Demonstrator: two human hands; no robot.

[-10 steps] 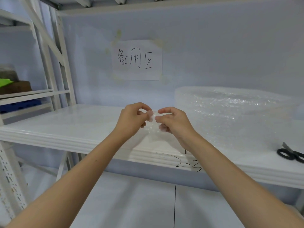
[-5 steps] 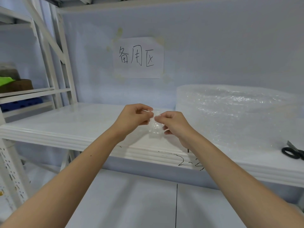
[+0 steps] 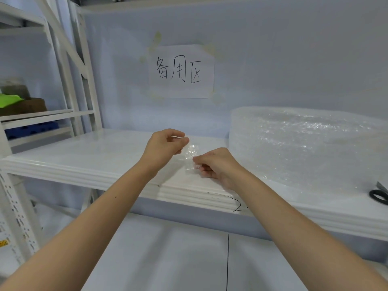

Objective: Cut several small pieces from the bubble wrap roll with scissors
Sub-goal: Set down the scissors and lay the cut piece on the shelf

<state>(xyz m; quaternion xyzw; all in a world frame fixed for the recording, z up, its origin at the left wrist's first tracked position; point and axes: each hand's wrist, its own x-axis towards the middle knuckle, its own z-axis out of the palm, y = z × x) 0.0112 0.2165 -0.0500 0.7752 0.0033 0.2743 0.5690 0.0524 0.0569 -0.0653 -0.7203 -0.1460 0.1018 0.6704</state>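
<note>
Above shelf point(image 3: 84, 162) | both hands' grips pinch clear piece point(image 3: 191, 157), edges faint | scissors point(image 3: 379, 195) cut off right

Two bare forearms are shown entering from the lower corners of the view, each ending in an uncovered hand. No sleeves, gloves, rings, watches or bracelets are worn on the visible parts. The left hand point(image 3: 165, 144) and the right hand point(image 3: 217, 164) are seen from the back. A small dark mole is marked on the left forearm point(image 3: 116, 197). The fingernails are kept short and unpainted where visible.
</note>
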